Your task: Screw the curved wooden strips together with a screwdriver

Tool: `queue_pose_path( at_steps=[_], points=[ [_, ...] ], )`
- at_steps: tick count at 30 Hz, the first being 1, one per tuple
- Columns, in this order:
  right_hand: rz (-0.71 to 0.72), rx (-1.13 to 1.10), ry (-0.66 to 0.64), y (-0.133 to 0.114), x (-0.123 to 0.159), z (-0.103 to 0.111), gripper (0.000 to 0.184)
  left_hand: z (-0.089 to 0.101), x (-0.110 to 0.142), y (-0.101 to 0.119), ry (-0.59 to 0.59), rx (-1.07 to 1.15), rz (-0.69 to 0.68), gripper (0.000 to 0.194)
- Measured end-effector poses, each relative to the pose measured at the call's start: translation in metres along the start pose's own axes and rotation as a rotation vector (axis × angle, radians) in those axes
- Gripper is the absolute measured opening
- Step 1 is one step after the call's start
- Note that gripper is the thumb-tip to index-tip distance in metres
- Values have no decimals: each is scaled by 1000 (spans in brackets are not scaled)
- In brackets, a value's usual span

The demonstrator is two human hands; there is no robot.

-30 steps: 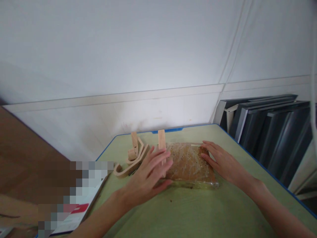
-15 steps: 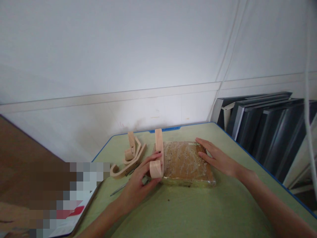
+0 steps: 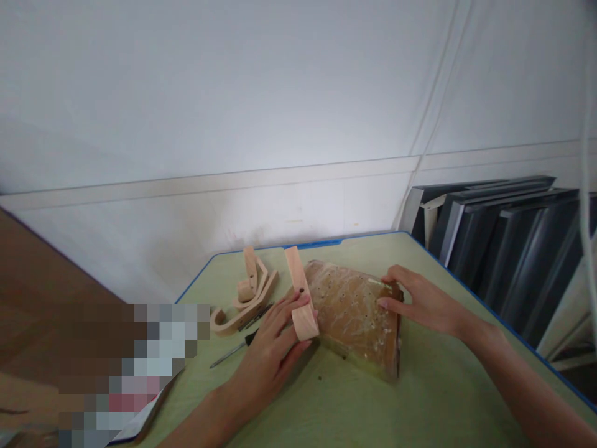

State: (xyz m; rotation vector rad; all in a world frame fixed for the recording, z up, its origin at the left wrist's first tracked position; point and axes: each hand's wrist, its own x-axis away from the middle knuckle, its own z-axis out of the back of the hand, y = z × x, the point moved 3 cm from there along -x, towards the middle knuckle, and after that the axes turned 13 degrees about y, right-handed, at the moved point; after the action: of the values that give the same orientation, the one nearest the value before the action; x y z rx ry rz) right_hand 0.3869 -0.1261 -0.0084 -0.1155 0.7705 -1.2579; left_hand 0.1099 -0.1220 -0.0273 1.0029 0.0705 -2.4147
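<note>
My left hand (image 3: 263, 354) is closed around the curled end of a pale wooden hook (image 3: 295, 267), which has a dark screw hole in its straight part. The hook leans against the left side of a flat brown block (image 3: 352, 305) wrapped in clear tape and dotted with small holes. At the block's right edge, my right hand (image 3: 422, 302) grips it between thumb and fingers. That side is tilted up off the table. A screwdriver (image 3: 229, 356) with a dark handle lies beside my left hand, its handle partly hidden.
More wooden hooks (image 3: 257, 305) lie at the left on the green table (image 3: 345, 410), which has a blue edge. A white wall (image 3: 280, 211) stands behind. Dark panels (image 3: 494, 242) lean to the right, and a brown board (image 3: 51, 267) is at the left.
The block has turned and its right side has come up, with my right hand now gripping that edge. The wooden hook has tilted, its top leaning left, still in my left hand.
</note>
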Motion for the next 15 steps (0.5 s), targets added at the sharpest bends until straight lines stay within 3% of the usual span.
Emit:
queue_pose_path(
  at_steps=[9, 15],
  points=[
    [-50, -97, -160, -2, 6, -1, 31, -5, -1, 4, -20, 12, 64, 42],
    [-31, -258, -429, -11, 16, 3, 32, -4, 1, 21, 5, -5, 41, 42]
  ],
)
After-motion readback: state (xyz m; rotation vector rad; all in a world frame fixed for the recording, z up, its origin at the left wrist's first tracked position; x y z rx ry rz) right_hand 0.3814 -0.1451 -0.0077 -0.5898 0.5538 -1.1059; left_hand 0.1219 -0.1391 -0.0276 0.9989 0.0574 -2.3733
